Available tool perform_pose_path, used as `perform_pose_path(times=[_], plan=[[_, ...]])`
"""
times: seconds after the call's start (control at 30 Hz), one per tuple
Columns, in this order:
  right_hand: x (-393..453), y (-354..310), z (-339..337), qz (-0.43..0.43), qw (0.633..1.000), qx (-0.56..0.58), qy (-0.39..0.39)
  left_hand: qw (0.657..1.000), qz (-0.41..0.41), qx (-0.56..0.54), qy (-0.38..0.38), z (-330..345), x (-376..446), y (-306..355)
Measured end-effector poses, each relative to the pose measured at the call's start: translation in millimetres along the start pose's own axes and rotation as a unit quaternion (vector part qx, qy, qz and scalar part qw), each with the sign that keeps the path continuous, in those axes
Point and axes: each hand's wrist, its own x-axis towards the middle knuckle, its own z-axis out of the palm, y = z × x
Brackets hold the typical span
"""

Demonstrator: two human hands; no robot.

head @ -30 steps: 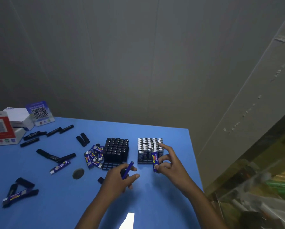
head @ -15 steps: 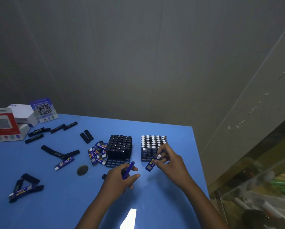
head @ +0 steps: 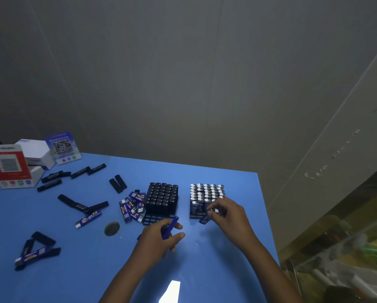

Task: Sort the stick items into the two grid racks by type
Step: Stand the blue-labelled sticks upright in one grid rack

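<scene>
Right hand [head: 229, 215]: you now pinch a blue stick [head: 205, 219] tilted low at the silver-capped rack [head: 206, 199], no longer upright; insertion is likely under way. Left hand [head: 161, 239]: grips a second blue stick [head: 170, 227] near the black rack [head: 161, 199], unchanged.

I see a blue worktop [head: 52, 278] set against a grey panelled wall [head: 183, 73], dimly lit.
</scene>
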Motion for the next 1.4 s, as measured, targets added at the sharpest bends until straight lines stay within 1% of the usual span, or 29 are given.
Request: perform_pose_path(times=[0.27, 0.37, 0.63, 0.77, 0.93, 1.13, 1.4], plan=[[15.1, 10.1, 2.3, -0.004, 0.998, -0.055, -0.008, 1.000, 0.003, 0.001, 0.000, -2.2, 9.8, -1.3], [21.4, 12.8, 4.9, -0.018, 0.997, -0.077, 0.000, 1.000, -0.004, -0.005, 0.000, -1.1, 13.6, -2.5], [39.2, 20.1, 18.5, -0.014, 0.997, -0.079, 0.006, 1.000, 0.004, -0.010, 0.005, 2.1, 30.0, -1.8], [45.9, 24.8, 26.3, -0.031, 0.995, -0.098, -0.017, 1.000, 0.004, -0.021, 0.005, 4.2, 36.8, -0.7], [49.2, 34.5, 34.9, -0.086, 0.988, -0.126, -0.028, 1.000, 0.000, -0.028, 0.006, 5.9, 45.0, -1.0], [55.2, 41.8, 43.5, -0.123, 0.982, -0.146, -0.007, 0.999, -0.007, -0.034, 0.004, 7.6, 52.5, -3.6], [56.4, 47.6, 48.8, -0.125, 0.982, -0.144, 0.006, 0.999, -0.005, -0.038, 0.002, 8.3, 61.5, -3.2]])
